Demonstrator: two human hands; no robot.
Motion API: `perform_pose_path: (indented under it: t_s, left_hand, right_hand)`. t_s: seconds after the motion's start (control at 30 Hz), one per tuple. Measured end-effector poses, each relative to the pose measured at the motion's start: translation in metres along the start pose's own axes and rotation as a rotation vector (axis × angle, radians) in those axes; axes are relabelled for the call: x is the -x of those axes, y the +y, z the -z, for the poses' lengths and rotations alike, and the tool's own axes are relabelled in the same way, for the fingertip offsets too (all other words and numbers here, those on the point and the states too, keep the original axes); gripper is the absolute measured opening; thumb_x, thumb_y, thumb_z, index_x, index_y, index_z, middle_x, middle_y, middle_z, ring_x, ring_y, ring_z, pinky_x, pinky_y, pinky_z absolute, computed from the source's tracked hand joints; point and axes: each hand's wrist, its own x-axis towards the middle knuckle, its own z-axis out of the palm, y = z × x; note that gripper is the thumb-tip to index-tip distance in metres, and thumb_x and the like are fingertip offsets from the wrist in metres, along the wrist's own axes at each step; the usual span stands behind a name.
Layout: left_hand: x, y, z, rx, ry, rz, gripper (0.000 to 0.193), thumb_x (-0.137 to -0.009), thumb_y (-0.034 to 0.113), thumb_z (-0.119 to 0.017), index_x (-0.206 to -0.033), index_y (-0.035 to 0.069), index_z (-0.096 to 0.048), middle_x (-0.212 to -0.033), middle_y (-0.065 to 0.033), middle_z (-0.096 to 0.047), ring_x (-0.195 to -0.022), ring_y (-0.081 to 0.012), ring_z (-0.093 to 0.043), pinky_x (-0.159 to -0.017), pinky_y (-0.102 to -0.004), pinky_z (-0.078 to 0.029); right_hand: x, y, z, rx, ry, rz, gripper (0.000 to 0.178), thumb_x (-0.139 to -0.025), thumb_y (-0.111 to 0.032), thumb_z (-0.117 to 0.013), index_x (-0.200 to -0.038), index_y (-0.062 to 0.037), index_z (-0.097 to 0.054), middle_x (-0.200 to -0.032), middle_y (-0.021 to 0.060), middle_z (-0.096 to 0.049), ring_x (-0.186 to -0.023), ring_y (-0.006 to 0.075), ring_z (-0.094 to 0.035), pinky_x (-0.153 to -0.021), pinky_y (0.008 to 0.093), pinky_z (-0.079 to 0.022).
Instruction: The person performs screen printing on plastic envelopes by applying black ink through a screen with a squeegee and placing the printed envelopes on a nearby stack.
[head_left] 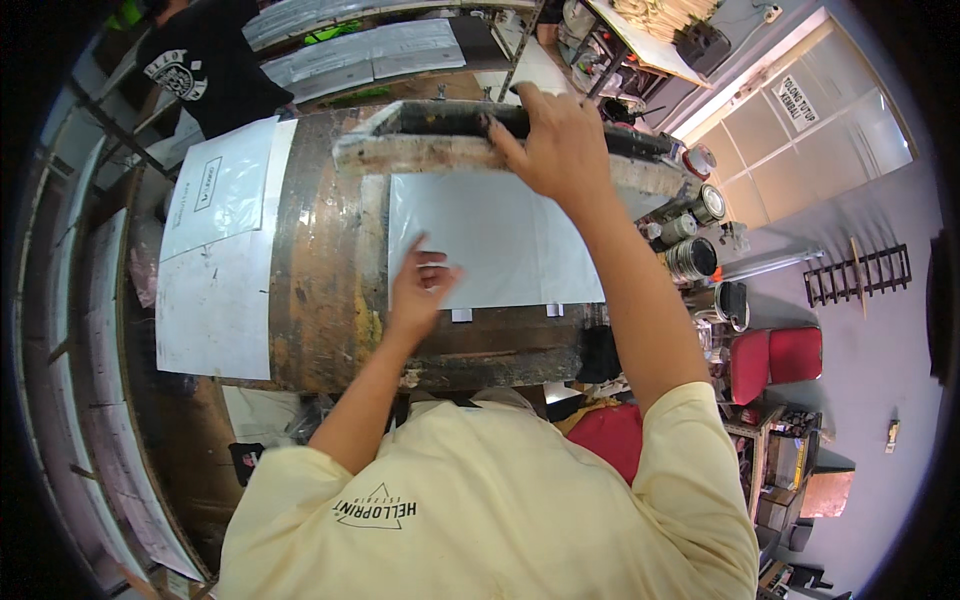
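Observation:
My right hand point(563, 145) grips the top of a long, stained frame point(430, 153) that is tilted up at the far side of the table. Dark material shows inside its pale rim. Under it lies a smooth whitish plastic sheet point(480, 245) on the worn worktable point(320, 250). My left hand point(420, 290) hovers at the sheet's left part, fingers apart and slightly blurred, holding nothing. Two small white tabs point(461, 315) sit at the sheet's near edge. Whether the frame touches the sheet is hidden.
A printed plastic bag point(220, 190) lies on a white board point(215, 310) at the left. Cans and jars point(688, 258) line the right edge. A person in a black shirt point(200, 70) stands far left. Racks point(110, 300) with sheets run along the left; a red chair point(775, 358) stands right.

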Motion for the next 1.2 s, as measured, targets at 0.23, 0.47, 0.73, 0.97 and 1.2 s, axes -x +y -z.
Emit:
perform_pose_path:
  t_s: [0.23, 0.47, 0.73, 0.97, 1.2]
  left_hand:
    - [0.019, 0.052, 0.058, 0.986, 0.11, 0.194, 0.055, -0.107, 0.033, -0.056, -0.143, -0.005, -0.041, -0.125, -0.0215, -0.06, -0.12, -0.0346, -0.062, -0.112, -0.0515, -0.049]
    - [0.059, -0.052, 0.06, 0.918, 0.196, 0.488, 0.019, -0.097, 0.012, -0.066, -0.114, 0.002, -0.064, -0.117, -0.013, -0.067, -0.112, -0.0274, -0.065, -0.106, -0.0466, -0.05]
    - [0.032, -0.07, 0.076, -0.336, 0.121, 0.266, 0.074, -0.064, 0.005, -0.092, -0.131, 0.001, -0.059, -0.117, -0.0133, -0.072, -0.111, -0.0225, -0.068, -0.096, -0.0356, -0.052]
    - [0.015, -0.072, 0.079, -0.545, 0.032, 0.258, 0.089, -0.061, 0.025, -0.099, -0.139, 0.004, -0.06, -0.111, -0.0143, -0.075, -0.103, -0.0288, -0.073, -0.091, -0.0399, -0.055]
    - [0.015, -0.071, 0.078, -0.587, 0.018, 0.416, 0.104, -0.06, 0.029, -0.099, -0.15, 0.006, -0.052, -0.112, -0.0167, -0.074, -0.106, -0.0334, -0.071, -0.091, -0.0411, -0.055]
  right_hand:
    - [0.099, -0.022, -0.022, -0.033, -0.188, 0.026, 0.071, -0.085, -0.039, -0.074, -0.14, 0.0003, -0.053, -0.11, 0.0139, -0.062, -0.103, 0.033, -0.057, -0.091, 0.0484, -0.041]
    - [0.169, -0.002, -0.071, -0.114, -0.66, 0.163, 0.05, -0.083, -0.018, -0.077, -0.131, -0.0155, -0.065, -0.114, 0.0116, -0.062, -0.106, 0.031, -0.059, -0.093, 0.0469, -0.047]
    - [0.106, 0.073, -0.157, -0.304, -0.425, 0.116, 0.051, -0.082, -0.011, -0.072, -0.132, -0.0176, -0.065, -0.106, 0.0092, -0.064, -0.103, 0.0321, -0.06, -0.087, 0.0457, -0.051]
    - [-0.003, 0.155, -0.301, -0.234, -0.398, 0.125, 0.035, -0.089, -0.016, -0.068, -0.124, -0.0195, -0.069, -0.107, 0.0075, -0.069, -0.102, 0.0321, -0.065, -0.082, 0.047, -0.057]
    - [-0.022, 0.171, -0.35, -0.195, -0.519, 0.178, 0.038, -0.09, -0.016, -0.068, -0.128, -0.0206, -0.066, -0.112, 0.0078, -0.07, -0.106, 0.0332, -0.066, -0.084, 0.0474, -0.058]
